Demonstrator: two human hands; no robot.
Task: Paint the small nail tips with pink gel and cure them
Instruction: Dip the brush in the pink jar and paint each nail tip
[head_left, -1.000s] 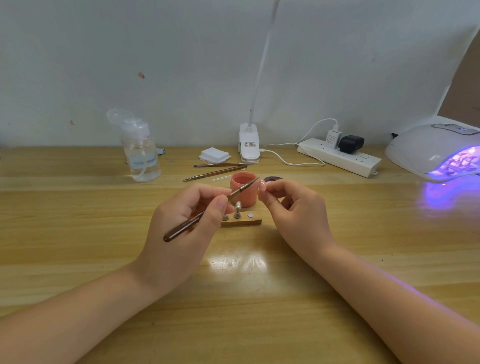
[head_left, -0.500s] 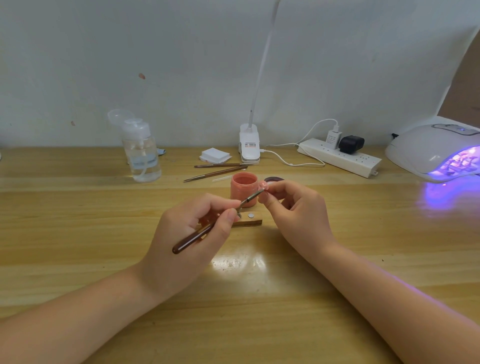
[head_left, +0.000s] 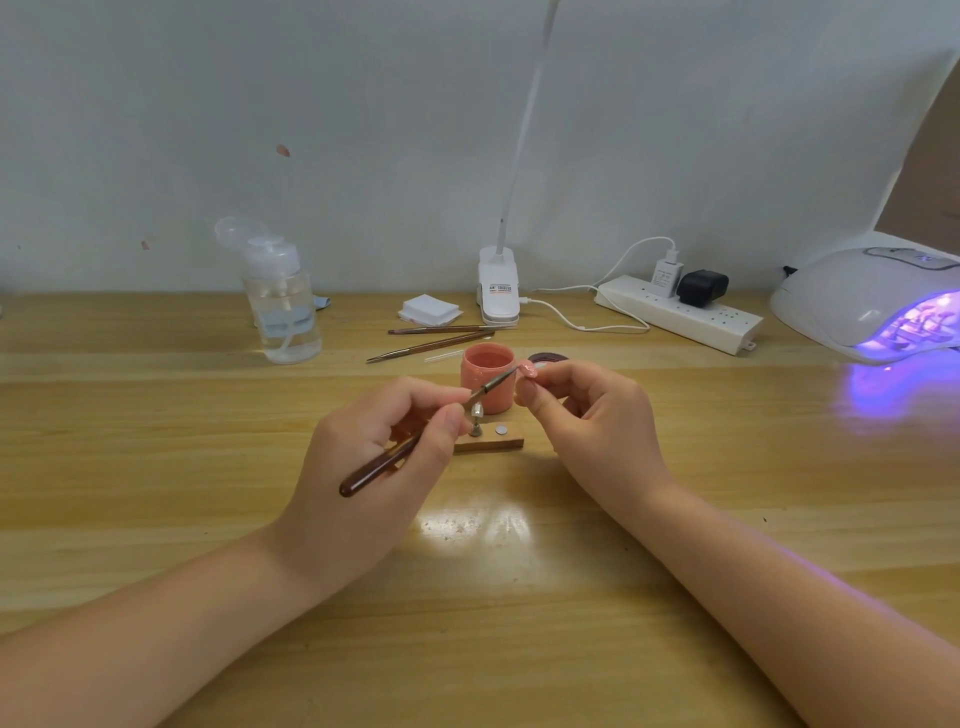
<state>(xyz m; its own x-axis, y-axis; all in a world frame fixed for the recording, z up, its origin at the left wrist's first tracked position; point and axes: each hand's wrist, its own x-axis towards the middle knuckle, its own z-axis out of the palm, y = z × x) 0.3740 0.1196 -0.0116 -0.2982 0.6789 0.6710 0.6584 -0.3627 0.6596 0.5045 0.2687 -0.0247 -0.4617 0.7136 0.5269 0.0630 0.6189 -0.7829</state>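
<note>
My left hand (head_left: 374, 467) grips a brown-handled brush (head_left: 382, 465) like a pen, its bristles touching a small pink nail tip (head_left: 529, 368). My right hand (head_left: 592, 415) pinches that nail tip between thumb and fingers, just right of an open pink gel pot (head_left: 488, 385). In front of the pot lies a small wooden holder block (head_left: 493, 441) with a metal peg stand (head_left: 476, 418) on it. The pot's dark lid (head_left: 548, 357) lies behind my right hand. A white curing lamp (head_left: 862, 301) glows purple at the far right.
Two spare brushes (head_left: 436, 338) lie behind the pot, next to a stack of white pads (head_left: 430, 309). A clear pump bottle (head_left: 280, 306) stands back left. A clip lamp (head_left: 498, 291), its cable and a power strip (head_left: 680, 312) line the wall.
The brush tip dipped lower toward the pot's front, then rose again to the nail tip. My right hand stayed almost still with the tip.
</note>
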